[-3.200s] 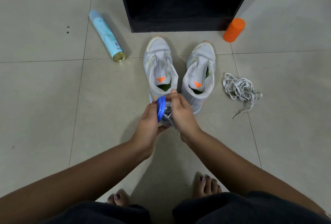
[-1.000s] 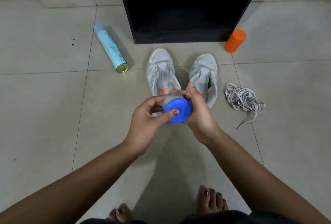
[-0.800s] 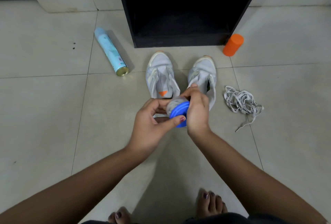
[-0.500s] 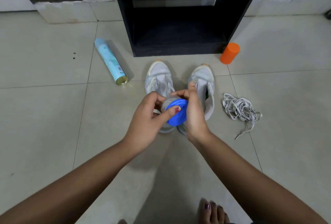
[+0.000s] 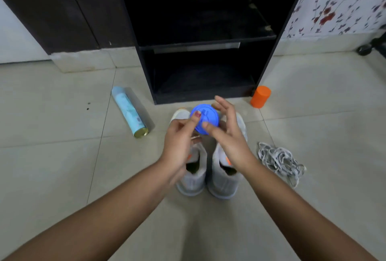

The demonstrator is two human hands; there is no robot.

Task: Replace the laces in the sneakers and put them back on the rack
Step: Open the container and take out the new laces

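Two laceless grey-white sneakers stand side by side on the tiled floor, the left sneaker and the right sneaker, toes toward the black rack. A loose pile of grey laces lies to their right. Above the sneaker toes, my left hand grips a small jar with a blue lid, thumb on the lid; the jar's body is hidden behind my fingers. My right hand is beside it, fingers straight and spread, thumb touching the lid's edge.
A light blue spray can lies on the floor to the left of the rack. An orange cylinder stands at the rack's right foot. A dark wooden panel is at back left, a flowered wall at back right.
The jar has been lifted forward over the sneaker toes. My right hand has let go of the lid and spread its fingers. The view has tilted up toward the rack.
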